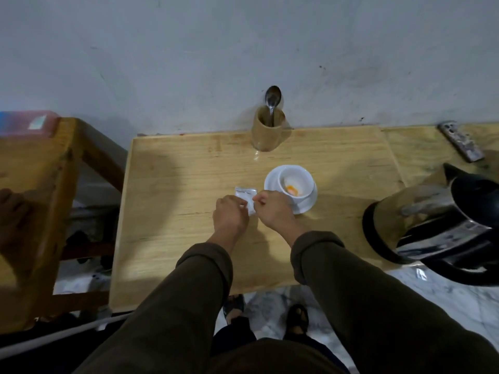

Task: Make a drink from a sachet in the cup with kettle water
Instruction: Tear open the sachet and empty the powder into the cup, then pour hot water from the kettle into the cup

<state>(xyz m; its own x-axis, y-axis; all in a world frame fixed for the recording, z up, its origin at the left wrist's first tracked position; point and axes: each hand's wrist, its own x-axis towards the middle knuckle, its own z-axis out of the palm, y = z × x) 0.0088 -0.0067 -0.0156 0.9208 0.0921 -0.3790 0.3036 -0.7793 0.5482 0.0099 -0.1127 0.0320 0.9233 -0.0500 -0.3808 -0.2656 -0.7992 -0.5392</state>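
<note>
With your left hand (pixel 230 211) and right hand (pixel 272 205) both pinched shut on the white sachet (pixel 246 195) just left of the cup (pixel 294 184) on its saucer (pixel 307 203), tear steadily across one corner, keeping it upright so nothing spills onto the table (pixel 175 184).

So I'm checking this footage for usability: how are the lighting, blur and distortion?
Head view: dim, soft light; both hands sit in shadow over the sachet. Wide-angle bending curves the table edges and stretches the kettle, which shows streaky reflections. The left corner is blurred; the cup stays readable.
</note>
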